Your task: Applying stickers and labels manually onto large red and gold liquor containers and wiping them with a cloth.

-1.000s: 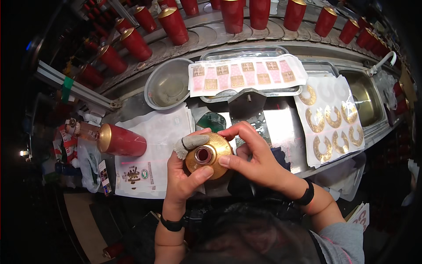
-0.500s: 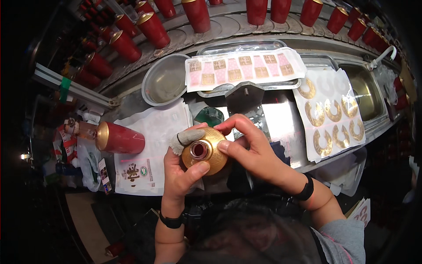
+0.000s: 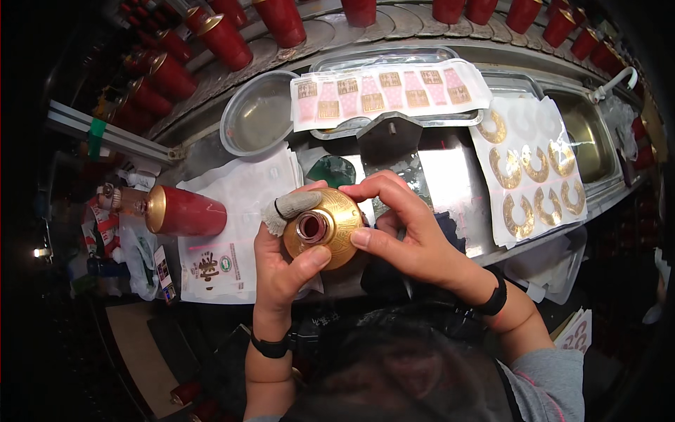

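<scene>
A bottle with a gold, patterned shoulder and an uncapped neck is between my hands, its mouth toward me. Its lower body is hidden. My left hand grips it from the left, thumb below the neck, and one finger wears a grey fabric sleeve. On the right side, my right hand presses its thumb on the gold shoulder while its index finger reaches over the far edge. A red bottle with a gold shoulder lies on its side at the left, on printed white sheets.
Behind stand a plastic bowl, a sheet of pink and gold labels over a metal tray, and a dark metal bracket. Gold horseshoe-shaped decals lie at right beside a basin. Red bottles line a curved conveyor.
The bottles on the conveyor have shifted to the right. My hands still hold the gold-shouldered bottle, its pose nearly the same. The whole view has shifted slightly.
</scene>
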`<state>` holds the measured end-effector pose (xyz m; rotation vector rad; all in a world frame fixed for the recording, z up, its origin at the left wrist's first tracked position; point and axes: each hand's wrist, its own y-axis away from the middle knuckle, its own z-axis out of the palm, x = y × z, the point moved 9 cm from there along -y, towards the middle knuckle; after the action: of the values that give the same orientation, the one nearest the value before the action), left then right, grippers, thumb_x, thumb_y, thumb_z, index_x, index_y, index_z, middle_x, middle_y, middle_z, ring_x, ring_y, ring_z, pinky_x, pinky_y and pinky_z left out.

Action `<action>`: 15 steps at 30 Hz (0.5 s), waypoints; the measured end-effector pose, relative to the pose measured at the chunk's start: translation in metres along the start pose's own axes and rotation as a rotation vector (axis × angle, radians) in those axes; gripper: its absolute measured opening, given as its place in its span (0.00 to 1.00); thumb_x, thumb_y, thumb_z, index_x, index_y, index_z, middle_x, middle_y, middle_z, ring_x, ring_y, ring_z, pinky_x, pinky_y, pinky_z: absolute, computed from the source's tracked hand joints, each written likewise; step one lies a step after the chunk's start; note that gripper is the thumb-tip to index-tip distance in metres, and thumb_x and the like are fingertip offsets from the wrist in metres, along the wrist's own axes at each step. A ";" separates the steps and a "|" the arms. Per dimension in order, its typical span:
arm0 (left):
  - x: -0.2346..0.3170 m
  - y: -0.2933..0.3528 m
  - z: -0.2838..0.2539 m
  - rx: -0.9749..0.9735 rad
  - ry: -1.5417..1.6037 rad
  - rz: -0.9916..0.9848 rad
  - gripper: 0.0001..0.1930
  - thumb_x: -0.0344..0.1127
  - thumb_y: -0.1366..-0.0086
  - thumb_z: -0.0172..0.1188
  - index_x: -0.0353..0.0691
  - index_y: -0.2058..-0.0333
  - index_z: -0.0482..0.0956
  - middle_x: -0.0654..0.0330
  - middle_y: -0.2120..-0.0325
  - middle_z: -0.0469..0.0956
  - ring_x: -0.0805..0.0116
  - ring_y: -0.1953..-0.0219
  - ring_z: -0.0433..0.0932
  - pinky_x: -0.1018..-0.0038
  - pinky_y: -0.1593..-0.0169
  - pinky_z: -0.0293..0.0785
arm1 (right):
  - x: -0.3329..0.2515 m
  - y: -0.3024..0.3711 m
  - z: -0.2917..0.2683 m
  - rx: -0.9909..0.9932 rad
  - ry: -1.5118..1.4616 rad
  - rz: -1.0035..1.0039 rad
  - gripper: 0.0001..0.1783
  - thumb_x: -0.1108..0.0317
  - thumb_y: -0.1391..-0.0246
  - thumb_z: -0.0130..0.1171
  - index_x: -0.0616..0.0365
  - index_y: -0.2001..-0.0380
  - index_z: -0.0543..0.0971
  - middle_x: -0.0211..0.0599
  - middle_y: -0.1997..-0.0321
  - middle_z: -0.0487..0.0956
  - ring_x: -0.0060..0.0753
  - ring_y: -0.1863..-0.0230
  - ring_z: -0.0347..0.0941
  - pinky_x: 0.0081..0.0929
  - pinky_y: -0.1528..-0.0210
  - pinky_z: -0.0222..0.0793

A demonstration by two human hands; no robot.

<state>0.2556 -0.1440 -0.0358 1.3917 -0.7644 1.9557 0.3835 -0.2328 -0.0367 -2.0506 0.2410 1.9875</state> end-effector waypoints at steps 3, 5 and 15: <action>0.001 0.000 -0.001 0.005 0.006 -0.001 0.32 0.33 0.48 0.66 0.34 0.44 0.69 0.47 0.40 0.67 0.60 0.42 0.72 0.65 0.39 0.68 | -0.007 0.001 0.002 0.007 0.036 0.004 0.30 0.62 0.51 0.68 0.59 0.46 0.74 0.28 0.54 0.68 0.10 0.64 0.61 0.10 0.75 0.56; 0.003 0.002 -0.001 0.010 0.008 0.002 0.32 0.33 0.48 0.66 0.34 0.44 0.69 0.47 0.40 0.67 0.60 0.42 0.72 0.65 0.39 0.68 | -0.009 0.001 0.005 0.008 0.072 -0.010 0.29 0.62 0.51 0.68 0.60 0.46 0.74 0.28 0.54 0.68 0.11 0.63 0.62 0.10 0.74 0.58; 0.001 0.000 -0.002 0.011 -0.022 0.015 0.31 0.34 0.49 0.66 0.34 0.44 0.70 0.48 0.42 0.69 0.59 0.42 0.72 0.64 0.38 0.67 | 0.035 -0.005 -0.013 -0.017 -0.404 0.307 0.10 0.65 0.40 0.58 0.58 0.60 0.82 0.29 0.58 0.77 0.12 0.71 0.69 0.12 0.69 0.65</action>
<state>0.2546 -0.1426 -0.0357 1.4201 -0.7768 1.9621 0.3990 -0.2294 -0.0705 -1.6473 0.4758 2.5380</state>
